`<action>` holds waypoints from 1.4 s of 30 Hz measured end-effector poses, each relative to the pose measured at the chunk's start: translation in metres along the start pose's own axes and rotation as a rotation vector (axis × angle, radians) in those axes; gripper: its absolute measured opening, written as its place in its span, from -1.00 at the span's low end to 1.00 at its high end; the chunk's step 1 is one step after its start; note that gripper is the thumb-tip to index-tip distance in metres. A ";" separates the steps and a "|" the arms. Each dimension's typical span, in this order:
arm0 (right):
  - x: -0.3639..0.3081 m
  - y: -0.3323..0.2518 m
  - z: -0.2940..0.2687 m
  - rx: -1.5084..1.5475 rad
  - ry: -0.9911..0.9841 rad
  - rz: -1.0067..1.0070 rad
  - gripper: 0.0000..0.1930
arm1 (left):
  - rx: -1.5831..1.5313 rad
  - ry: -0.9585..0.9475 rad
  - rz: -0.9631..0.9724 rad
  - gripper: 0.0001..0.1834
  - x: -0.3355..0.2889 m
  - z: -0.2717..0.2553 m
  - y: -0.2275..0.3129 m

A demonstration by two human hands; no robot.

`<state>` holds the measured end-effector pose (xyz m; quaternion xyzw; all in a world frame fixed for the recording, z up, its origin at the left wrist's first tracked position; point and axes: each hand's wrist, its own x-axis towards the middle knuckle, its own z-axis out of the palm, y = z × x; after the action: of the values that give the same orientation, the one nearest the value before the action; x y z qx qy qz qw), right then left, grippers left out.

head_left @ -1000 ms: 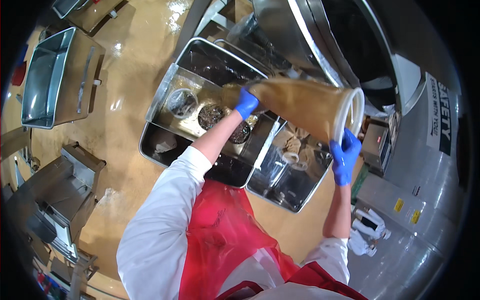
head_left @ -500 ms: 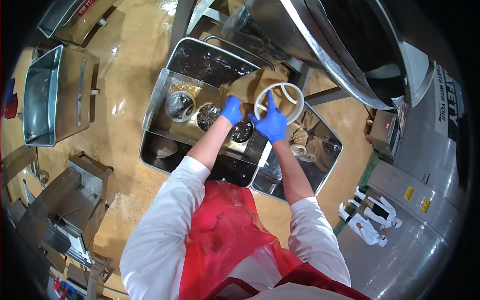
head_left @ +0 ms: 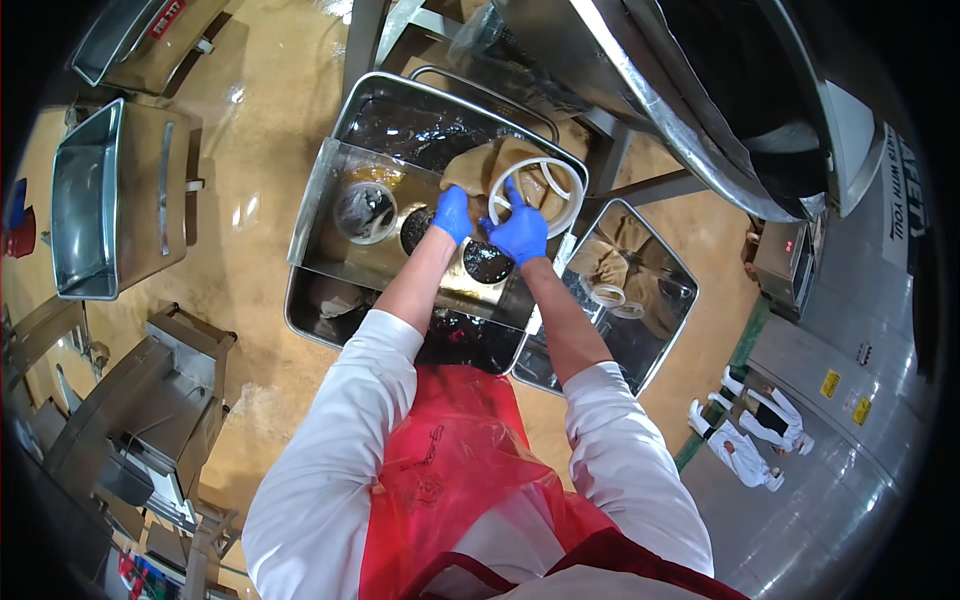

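Blue-gloved L hand [head_left: 453, 213] & R hand [head_left: 519, 235] — fingers clamped on white-ringed brown bag [head_left: 520, 180], now lower over tray [head_left: 330, 190].

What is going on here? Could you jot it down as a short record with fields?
Place: work floor seen from above
Left hand: blue glove, on the tan cloth bag
Right hand: blue glove, fingers on the bag's white ring
Below: steel plate with round holes across a steel tub
Beside it: second tub holding similar bags
Clothing: white sleeves, red apron
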<state>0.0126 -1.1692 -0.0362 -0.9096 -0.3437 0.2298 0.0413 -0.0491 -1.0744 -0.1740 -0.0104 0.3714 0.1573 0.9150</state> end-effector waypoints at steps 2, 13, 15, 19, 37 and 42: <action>0.007 -0.007 -0.006 0.002 -0.034 -0.024 0.01 | -0.090 0.006 0.050 -0.60 0.032 -0.025 -0.004; 0.013 0.042 0.022 0.047 -0.044 0.052 -0.01 | 0.151 0.232 -0.040 -0.68 0.059 -0.046 -0.059; 0.013 0.046 0.026 0.072 -0.054 0.071 -0.03 | 0.155 0.235 -0.031 -0.68 0.056 -0.045 -0.059; 0.026 0.052 0.039 0.040 -0.071 0.076 -0.03 | 0.156 0.259 0.022 -0.63 0.056 -0.040 -0.051; 0.057 0.102 0.078 0.153 0.006 0.021 -0.20 | 2.284 -0.253 0.733 0.36 0.004 0.027 0.010; 0.066 0.106 0.079 0.195 0.048 0.015 -0.19 | 2.539 -0.226 0.584 0.43 0.027 0.033 -0.005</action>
<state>0.0843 -1.2138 -0.1568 -0.9091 -0.3116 0.2405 0.1363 -0.0071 -1.0671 -0.1685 0.9483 0.1699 -0.1089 0.2448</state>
